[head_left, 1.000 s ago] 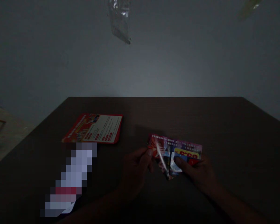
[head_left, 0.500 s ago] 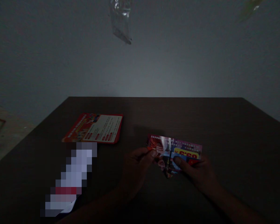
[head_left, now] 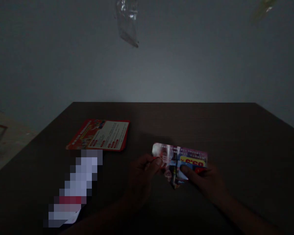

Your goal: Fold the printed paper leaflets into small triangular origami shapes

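A glossy printed leaflet (head_left: pixel 192 160), creased and partly folded, is held above the dark table (head_left: pixel 186 120). Its print is upside down, with a yellow patch and red figures. My left hand (head_left: pixel 143 176) pinches its left part between thumb and fingers. On the right side, my right hand (head_left: pixel 203 179) grips it, the thumb pressed on a light blue folded part and the other fingers hidden behind. The leaflet's lower edge comes to a point between the hands.
A stack of red and white printed sheets (head_left: pixel 107 135) lies at the left of the table. Nearer, a blurred-out white and red item (head_left: pixel 75 186) lies beside my left forearm. Clear plastic (head_left: pixel 128 23) hangs at the wall.
The leaflet has shifted slightly left, and its upper left corner now shows flatter and paler. My right hand has moved a little left with it; both hands keep their grip.
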A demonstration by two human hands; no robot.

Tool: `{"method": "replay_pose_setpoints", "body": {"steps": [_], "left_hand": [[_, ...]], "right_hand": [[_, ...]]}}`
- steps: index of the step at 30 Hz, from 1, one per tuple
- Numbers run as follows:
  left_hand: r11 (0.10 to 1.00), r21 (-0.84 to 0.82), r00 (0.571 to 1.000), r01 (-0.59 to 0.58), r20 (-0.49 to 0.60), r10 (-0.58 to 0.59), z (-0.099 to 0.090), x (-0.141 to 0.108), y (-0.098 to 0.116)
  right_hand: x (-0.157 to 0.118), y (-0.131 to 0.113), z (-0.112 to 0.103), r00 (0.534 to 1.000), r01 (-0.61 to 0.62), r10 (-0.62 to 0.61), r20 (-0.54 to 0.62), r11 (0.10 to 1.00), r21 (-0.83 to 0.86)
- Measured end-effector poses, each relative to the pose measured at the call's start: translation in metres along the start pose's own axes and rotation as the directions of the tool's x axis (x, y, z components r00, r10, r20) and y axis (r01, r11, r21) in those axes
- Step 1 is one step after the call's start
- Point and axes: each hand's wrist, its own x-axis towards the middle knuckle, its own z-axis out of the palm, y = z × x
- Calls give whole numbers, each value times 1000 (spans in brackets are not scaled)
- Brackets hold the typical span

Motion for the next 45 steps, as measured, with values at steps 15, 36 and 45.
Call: {"method": "replay_pose_setpoints", "body": {"steps": [15, 36, 45], "left_hand": [[995, -95, 999, 35, 13, -34, -1, 0, -10], [980, 195, 998, -44, -41, 53, -3, 2, 5], [980, 193, 997, -43, -51, 54, -3, 1, 5]], "right_hand": [[-1, 3, -2, 986, 29, -41, 161, 997, 75], [-6, 7, 0, 966, -16, 30, 256, 998, -56], [-7, 9, 3, 976, -13, 17, 217, 1000, -19]]}}
